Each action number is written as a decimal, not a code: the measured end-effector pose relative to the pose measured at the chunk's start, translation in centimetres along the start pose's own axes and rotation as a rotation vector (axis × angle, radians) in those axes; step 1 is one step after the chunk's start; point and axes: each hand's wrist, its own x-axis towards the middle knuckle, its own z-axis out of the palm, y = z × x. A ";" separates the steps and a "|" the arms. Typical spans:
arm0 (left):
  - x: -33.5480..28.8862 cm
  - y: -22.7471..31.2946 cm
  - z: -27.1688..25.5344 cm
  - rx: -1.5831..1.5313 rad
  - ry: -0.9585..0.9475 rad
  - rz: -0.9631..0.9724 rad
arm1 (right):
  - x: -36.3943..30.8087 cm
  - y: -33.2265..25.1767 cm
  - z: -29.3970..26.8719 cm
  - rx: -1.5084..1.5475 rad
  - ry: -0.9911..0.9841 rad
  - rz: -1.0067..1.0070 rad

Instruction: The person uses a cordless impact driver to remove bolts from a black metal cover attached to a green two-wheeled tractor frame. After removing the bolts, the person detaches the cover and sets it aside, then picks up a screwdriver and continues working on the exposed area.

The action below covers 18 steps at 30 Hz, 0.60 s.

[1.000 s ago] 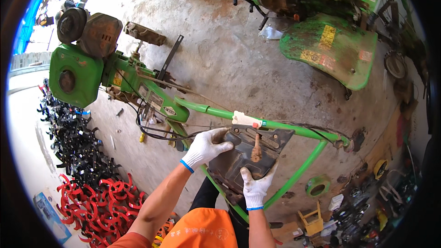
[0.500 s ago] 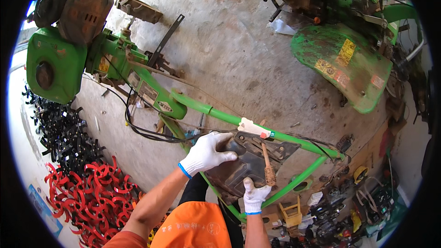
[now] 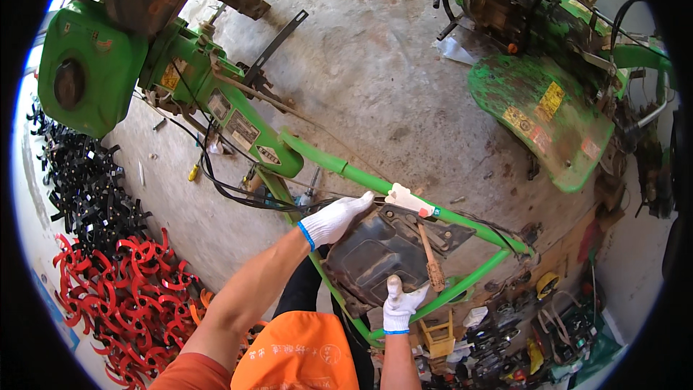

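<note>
A dark, dirt-stained cover (image 3: 379,256) with raised ridges lies within a green tubular handle frame (image 3: 473,285). My left hand (image 3: 339,220), in a white glove with a blue cuff, grips its upper left edge, fingers close together and partly hidden. At the cover's near edge is my right hand (image 3: 401,305), also gloved, thumb up on top and fingers mostly out of sight beneath. Just right of the cover, a wooden-handled tool (image 3: 431,256) with a thick, rough brown end rests across a dark bracket. A cream-coloured flat piece (image 3: 408,200) sits on the frame's far tube.
The frame joins a green engine machine (image 3: 90,68) at the left, with black cables (image 3: 231,191) alongside. Piles of black blades (image 3: 86,180) and red curved blades (image 3: 133,296) lie left. Another green machine (image 3: 541,115) stands far right. A small wooden stool (image 3: 438,336) and mixed parts are at lower right.
My left hand has shifted up and right along the cover's edge, its thumb no longer spread across the top. My right hand keeps its place at the near edge. The whole view has shifted slightly.
</note>
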 end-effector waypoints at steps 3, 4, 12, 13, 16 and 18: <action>0.3 -0.2 0.2 -0.058 0.040 -0.009 | -0.8 0.0 1.3 0.336 -0.024 0.132; 0.2 -0.1 0.3 0.031 0.022 -0.007 | -1.4 -0.3 1.9 0.293 -0.092 0.123; 1.0 0.3 1.8 -0.157 -0.034 -0.101 | -2.9 -1.7 2.9 0.326 -0.145 0.178; 1.3 0.4 1.9 -0.298 -0.090 -0.156 | -2.3 -2.0 2.6 0.436 -0.177 0.302; 2.4 0.6 1.9 -0.275 -0.152 -0.200 | -0.8 -1.4 1.9 0.245 -0.065 0.070; 2.7 0.8 1.9 -0.217 -0.131 -0.223 | -0.3 -0.8 1.5 0.114 -0.119 -0.056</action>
